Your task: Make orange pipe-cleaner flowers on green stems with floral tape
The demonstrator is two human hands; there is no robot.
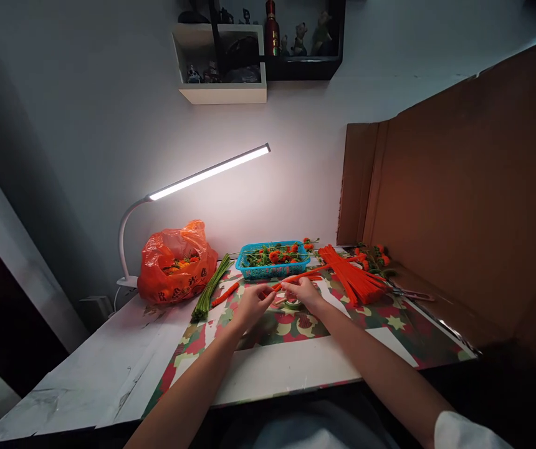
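My left hand [252, 304] and my right hand [303, 290] meet over the middle of the table, fingers pinched on a long orange pipe cleaner [312, 272] that runs up to the right. A roll of green tape [292, 304] lies just below my right hand. A blue basket [272, 260] holding small orange flowers on green stems stands right behind my hands. To the right lies a bundle of orange pipe cleaners [352, 274]. A bundle of green stems [210, 288] and a loose orange piece [225, 294] lie to the left.
An orange plastic bag [174, 265] sits at the back left under a lit white desk lamp [202, 174]. More orange flowers [373, 257] lie by a tall brown cardboard sheet [459, 206] on the right. A camouflage-patterned mat [389, 321] covers the table. Wall shelves [224, 62] hang above.
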